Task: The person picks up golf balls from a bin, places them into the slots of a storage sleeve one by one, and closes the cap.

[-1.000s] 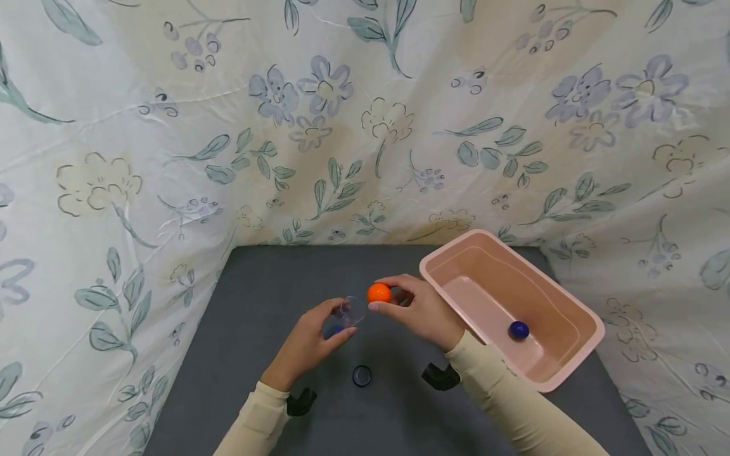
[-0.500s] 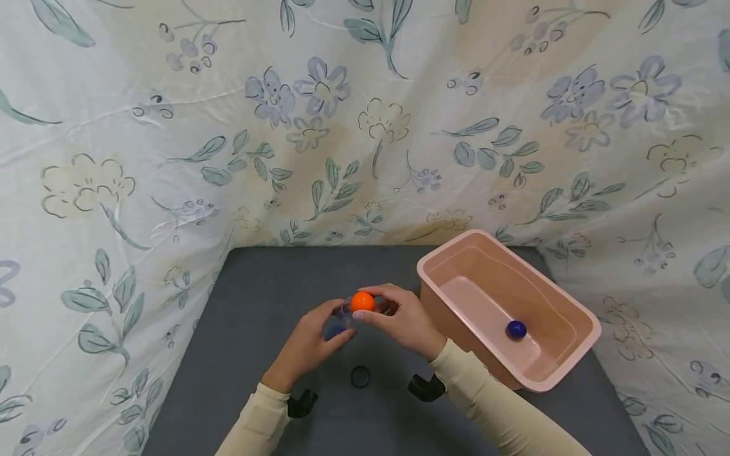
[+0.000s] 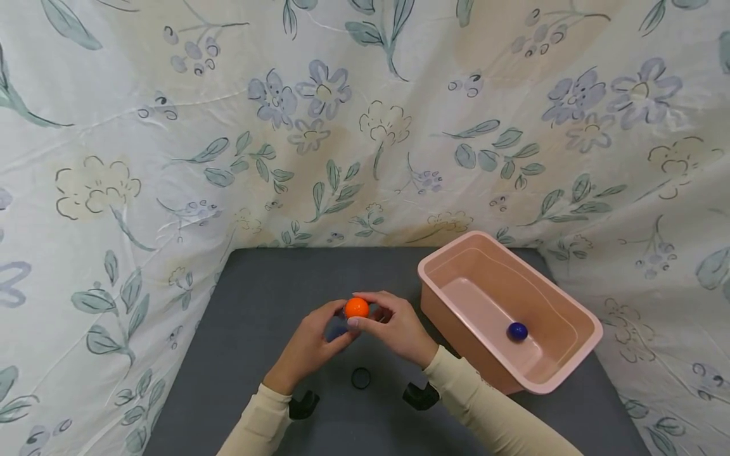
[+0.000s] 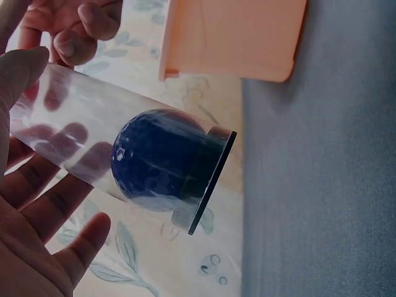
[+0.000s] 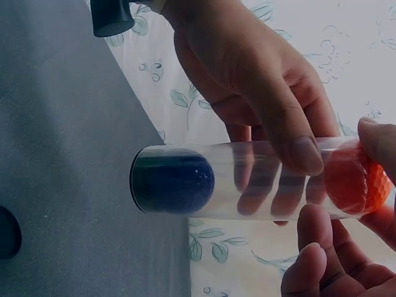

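Note:
My left hand [image 3: 310, 335] grips a clear plastic tube [image 5: 224, 203], thumb on one side and fingers on the other. A dark blue golf ball [image 4: 154, 161] lies inside at the tube's bottom, against a black end cap [image 4: 213, 182]. With thumb and fingers, my right hand [image 3: 402, 329] holds an orange golf ball [image 3: 357, 308] at the tube's mouth. In the right wrist view this ball sits partly within the tube, its outer side still out. Seen from the head, the orange ball hides the mouth, and the tube points up toward the camera.
A loose black round cap [image 3: 361, 378] lies on the dark grey table [image 3: 274, 278] in front of the hands. At the right stands a pink bin [image 3: 456, 323] with another blue ball [image 3: 518, 331] in it. A floral curtain [image 3: 353, 126] surrounds the table.
My right hand has moved left and slightly down, bringing the orange ball from beside the tube onto its mouth. The left hand has stayed nearly in place with the tube.

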A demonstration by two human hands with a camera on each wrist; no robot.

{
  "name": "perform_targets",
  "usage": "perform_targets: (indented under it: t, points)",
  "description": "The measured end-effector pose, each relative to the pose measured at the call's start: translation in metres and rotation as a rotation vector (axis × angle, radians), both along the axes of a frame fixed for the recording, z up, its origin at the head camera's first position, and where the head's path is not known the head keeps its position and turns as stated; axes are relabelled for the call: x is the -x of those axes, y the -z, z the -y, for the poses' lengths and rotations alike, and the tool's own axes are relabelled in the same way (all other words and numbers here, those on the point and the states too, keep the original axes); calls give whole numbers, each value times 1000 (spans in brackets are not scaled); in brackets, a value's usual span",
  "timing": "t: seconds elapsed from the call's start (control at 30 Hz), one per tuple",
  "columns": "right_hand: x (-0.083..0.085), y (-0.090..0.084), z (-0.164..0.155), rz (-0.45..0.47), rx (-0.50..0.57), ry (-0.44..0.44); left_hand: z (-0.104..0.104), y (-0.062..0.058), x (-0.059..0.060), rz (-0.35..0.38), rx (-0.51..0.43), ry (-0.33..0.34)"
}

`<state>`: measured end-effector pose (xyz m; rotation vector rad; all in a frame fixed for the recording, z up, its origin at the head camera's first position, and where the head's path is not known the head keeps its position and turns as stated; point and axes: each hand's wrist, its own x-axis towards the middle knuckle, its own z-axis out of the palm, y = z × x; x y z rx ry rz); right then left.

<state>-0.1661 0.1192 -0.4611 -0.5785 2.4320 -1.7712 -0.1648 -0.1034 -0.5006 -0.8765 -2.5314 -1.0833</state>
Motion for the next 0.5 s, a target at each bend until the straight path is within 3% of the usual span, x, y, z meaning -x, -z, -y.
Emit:
perform_targets:
  t: [0.23,0.5]
  points:
    - [0,4,-1,9,6,8,-3,1,1,20,-4,1]
    - [3,5,-6,-6,-12,-10,-6,1,3,-18,-7,12]
